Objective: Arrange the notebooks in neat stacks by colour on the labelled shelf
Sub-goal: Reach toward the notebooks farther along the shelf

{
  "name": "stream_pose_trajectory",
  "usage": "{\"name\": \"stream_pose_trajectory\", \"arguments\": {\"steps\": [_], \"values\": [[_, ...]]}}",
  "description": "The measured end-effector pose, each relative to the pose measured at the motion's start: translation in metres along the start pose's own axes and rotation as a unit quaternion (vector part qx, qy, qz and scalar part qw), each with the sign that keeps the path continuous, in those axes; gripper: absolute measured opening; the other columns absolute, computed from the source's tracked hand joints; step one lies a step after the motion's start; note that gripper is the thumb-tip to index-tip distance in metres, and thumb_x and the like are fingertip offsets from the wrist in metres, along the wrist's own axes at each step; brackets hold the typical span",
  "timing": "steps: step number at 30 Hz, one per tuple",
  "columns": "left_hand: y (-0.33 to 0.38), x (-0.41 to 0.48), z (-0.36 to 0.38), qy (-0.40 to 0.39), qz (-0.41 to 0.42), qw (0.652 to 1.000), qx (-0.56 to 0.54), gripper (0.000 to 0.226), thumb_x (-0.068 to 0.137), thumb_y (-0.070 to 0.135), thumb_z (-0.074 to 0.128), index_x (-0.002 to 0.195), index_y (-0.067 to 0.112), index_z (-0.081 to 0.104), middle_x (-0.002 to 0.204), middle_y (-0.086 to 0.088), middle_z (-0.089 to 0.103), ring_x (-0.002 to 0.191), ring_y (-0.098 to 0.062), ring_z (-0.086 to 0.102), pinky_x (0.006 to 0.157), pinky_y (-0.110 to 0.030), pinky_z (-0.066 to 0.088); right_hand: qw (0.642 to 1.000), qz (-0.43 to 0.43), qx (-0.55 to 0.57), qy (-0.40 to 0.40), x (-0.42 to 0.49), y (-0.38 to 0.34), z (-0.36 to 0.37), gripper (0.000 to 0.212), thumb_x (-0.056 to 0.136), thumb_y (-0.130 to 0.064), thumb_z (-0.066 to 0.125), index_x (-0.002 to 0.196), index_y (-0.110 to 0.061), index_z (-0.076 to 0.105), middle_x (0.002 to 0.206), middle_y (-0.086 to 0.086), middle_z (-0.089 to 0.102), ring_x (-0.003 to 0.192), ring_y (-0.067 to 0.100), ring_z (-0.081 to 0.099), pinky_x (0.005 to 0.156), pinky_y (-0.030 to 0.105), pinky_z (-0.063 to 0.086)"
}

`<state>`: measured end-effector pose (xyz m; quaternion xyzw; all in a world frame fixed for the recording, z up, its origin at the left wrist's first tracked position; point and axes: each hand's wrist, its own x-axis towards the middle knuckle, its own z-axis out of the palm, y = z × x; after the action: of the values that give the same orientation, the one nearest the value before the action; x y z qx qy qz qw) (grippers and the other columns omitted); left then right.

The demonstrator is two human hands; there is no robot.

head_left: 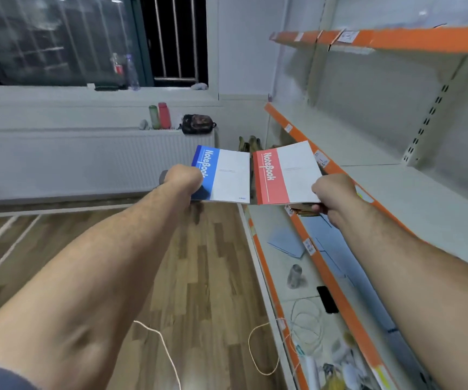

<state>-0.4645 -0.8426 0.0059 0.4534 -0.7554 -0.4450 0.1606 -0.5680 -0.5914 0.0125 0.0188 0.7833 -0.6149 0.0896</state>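
Observation:
My left hand point(182, 180) grips a blue-and-white notebook point(228, 175) by its near left corner and holds it flat in the air. To its right, my right hand point(332, 194) grips a red-and-white notebook point(286, 173) by its near right corner, also flat. Both covers read "Notebook". The two books hang side by side with a narrow gap, just left of the middle shelf point(413, 192), whose orange front edge carries paper labels point(321, 159). Something more sits under the red notebook in my right hand; I cannot tell what.
An upper orange-edged shelf point(396, 39) runs overhead. The lower shelves hold blue paper sheets point(286, 243), a crumpled plastic bottle point(294, 275), a black phone point(327, 299) and coiled cable point(306, 319). A radiator point(86, 159) with bottles and a bag stands on the far wall. String lies on the wood floor point(199, 277).

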Motion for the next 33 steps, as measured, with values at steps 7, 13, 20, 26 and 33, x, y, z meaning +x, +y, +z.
{"name": "stream_pose_trajectory", "arguments": {"steps": [7, 13, 20, 26, 33], "values": [[0.024, 0.084, 0.028, 0.019, -0.029, 0.999, -0.016, 0.011, 0.083, 0.019, 0.055, 0.079, 0.009, 0.055, 0.103, -0.014, 0.064, 0.093, -0.029, 0.063, 0.073, -0.033, 0.051, 1.000, 0.009, -0.006, -0.002, 0.079, -0.016, 0.033, 0.024, 0.089, 0.002, 0.038, 0.089, -0.007, 0.061, 0.082, 0.014, 0.070, 0.061, 0.029, 0.059, 0.042, 0.023, 0.038], [0.042, 0.178, 0.055, -0.020, -0.014, 0.999, -0.036, 0.013, 0.095, 0.015, 0.049, 0.098, 0.005, 0.055, 0.095, -0.011, 0.061, 0.087, -0.026, 0.059, 0.065, -0.032, 0.043, 1.000, 0.014, -0.012, 0.019, 0.144, -0.035, 0.082, 0.024, 0.094, 0.001, 0.038, 0.086, -0.011, 0.057, 0.081, 0.009, 0.067, 0.066, 0.029, 0.064, 0.037, 0.021, 0.036], [0.070, 0.317, 0.056, -0.044, 0.003, 0.999, -0.004, 0.016, 0.096, 0.014, 0.047, 0.102, 0.001, 0.055, 0.093, -0.013, 0.060, 0.077, -0.026, 0.057, 0.055, -0.030, 0.040, 0.999, 0.020, -0.016, 0.037, 0.236, -0.073, 0.175, 0.017, 0.094, 0.001, 0.042, 0.099, -0.004, 0.058, 0.077, 0.006, 0.063, 0.055, 0.020, 0.055, 0.034, 0.017, 0.037], [0.088, 0.417, 0.056, -0.063, -0.017, 0.995, -0.076, 0.011, 0.095, 0.013, 0.051, 0.101, 0.005, 0.056, 0.086, -0.012, 0.061, 0.071, -0.024, 0.060, 0.057, -0.033, 0.046, 0.998, 0.024, -0.015, 0.048, 0.308, -0.102, 0.245, 0.017, 0.094, 0.000, 0.044, 0.083, -0.006, 0.055, 0.077, 0.007, 0.063, 0.054, 0.020, 0.056, 0.036, 0.019, 0.039], [0.116, 0.508, 0.084, -0.065, -0.022, 0.992, -0.105, 0.006, 0.096, 0.010, 0.049, 0.094, 0.007, 0.054, 0.089, -0.012, 0.062, 0.069, -0.023, 0.059, 0.056, -0.028, 0.046, 0.998, 0.036, -0.008, 0.052, 0.398, -0.124, 0.291, 0.020, 0.094, 0.000, 0.042, 0.083, -0.011, 0.053, 0.077, 0.005, 0.065, 0.062, 0.025, 0.060, 0.035, 0.017, 0.037]]}}
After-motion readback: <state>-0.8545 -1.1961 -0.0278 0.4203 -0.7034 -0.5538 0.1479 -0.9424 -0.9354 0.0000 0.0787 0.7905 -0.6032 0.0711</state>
